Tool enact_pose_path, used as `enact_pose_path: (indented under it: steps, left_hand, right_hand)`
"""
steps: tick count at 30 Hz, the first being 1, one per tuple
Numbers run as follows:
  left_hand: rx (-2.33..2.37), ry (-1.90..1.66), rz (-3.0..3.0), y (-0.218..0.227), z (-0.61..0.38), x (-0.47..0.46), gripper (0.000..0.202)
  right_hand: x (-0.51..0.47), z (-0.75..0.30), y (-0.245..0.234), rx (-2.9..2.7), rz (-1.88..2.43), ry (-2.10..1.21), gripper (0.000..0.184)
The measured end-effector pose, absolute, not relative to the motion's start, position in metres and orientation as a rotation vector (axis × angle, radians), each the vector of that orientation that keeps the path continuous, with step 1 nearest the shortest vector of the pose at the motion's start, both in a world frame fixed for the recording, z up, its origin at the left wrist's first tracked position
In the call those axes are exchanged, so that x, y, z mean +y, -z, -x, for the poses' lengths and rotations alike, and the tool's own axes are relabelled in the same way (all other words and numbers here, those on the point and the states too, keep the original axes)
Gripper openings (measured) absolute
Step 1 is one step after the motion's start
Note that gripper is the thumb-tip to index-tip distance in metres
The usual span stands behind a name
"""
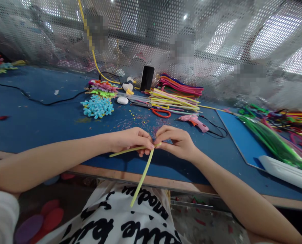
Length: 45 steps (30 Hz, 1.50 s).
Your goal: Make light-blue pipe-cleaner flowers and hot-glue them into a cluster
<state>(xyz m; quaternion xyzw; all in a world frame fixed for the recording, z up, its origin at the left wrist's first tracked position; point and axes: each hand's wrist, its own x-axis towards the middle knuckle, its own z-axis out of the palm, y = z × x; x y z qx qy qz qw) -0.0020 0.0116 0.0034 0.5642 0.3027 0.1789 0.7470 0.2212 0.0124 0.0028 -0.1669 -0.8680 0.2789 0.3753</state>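
Note:
Over the front edge of the blue table, my left hand [137, 139] and my right hand [175, 140] meet, both pinching a pale yellow pipe cleaner [144, 174]. One length of it hangs down toward my lap, while another sticks out to the left under my left hand. A short end shows between my right thumb and forefinger. The bend between the fingertips is partly hidden. Beyond my hands lie red-handled scissors [161, 113] and a pink glue gun [193, 122].
Blue flower pieces [97, 106] sit at the back left beside colourful ones. A phone [147, 78] leans against the perforated metal screen, near yellow pipe cleaners [173, 101] and a white case [122, 100]. Green bagged pipe cleaners [275, 144] lie at right. A black cable [36, 100] crosses the left.

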Motion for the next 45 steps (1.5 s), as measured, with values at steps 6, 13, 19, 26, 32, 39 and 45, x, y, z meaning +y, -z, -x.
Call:
enact_pose_path:
  steps: [6,13,19,26,32,39,45]
  left_hand:
    - [0.730,-0.489,-1.463,-0.004,0.002,0.011,0.013]
    - [0.860,-0.635,-2.031,0.001,0.004,0.010,0.008]
    - [0.903,-0.796,-2.142,0.006,0.000,0.006,0.009]
    - [0.752,-0.660,-1.682,0.005,-0.003,0.007,0.017]
    - [0.763,-0.629,-1.662,0.008,-0.005,0.005,0.014]
    - [0.888,-0.808,-1.931,0.008,-0.007,0.001,0.012]
    - [0.862,-0.909,-1.487,0.008,-0.008,0.001,0.017]
  right_hand:
    - [0.009,-0.216,-0.007,-2.165,0.606,-0.965,0.012]
    - [0.006,-0.208,-0.006,-1.698,1.154,-1.662,0.035]
    - [0.009,-0.211,-0.006,-1.615,1.228,-1.828,0.041]
    - [0.010,-0.214,-0.002,-1.657,1.092,-1.653,0.049]
    - [0.007,-0.210,-0.003,-1.765,1.074,-1.503,0.045]
    - [0.005,-0.202,0.001,-1.664,1.259,-1.452,0.046]
    - [0.009,-0.206,0.000,-1.682,1.065,-1.427,0.047]
